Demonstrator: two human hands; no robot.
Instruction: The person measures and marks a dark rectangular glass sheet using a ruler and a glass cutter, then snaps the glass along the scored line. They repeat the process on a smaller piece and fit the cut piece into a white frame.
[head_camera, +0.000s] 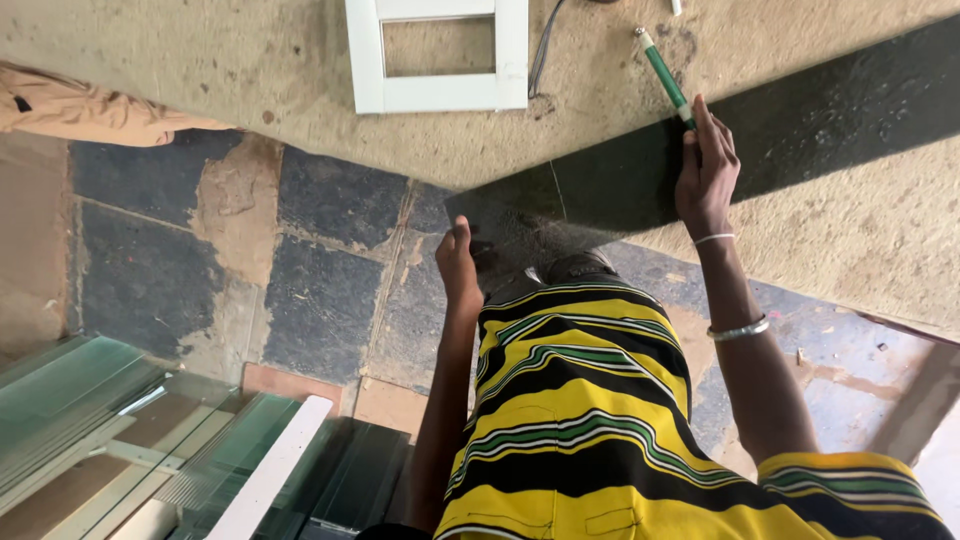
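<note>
Fingers (712, 130) of the right hand (706, 178) are drawn together around the lower end of a green pen-like tool (664, 77), its white tip pointing away up the table. The hand rests on a long dark glass strip (800, 130) that lies slantwise across the tan work table (250, 60).

Left hand (458, 268) sits at the strip's near end, just beside the table corner; fingers curl over the edge, so I cannot tell how wide they stand. It seems to press the strip, holding nothing else.

Beyond the tool tip: a white frame (440, 90) flat on the table, a grey cable (545, 50) beside it. Far left of the fingers, a tan sleeve (90, 112) of another person rests on the table. Below the hands: stone-tile floor (320, 260), stacked glass panes (120, 440), yellow-black striped garment (580, 420).
</note>
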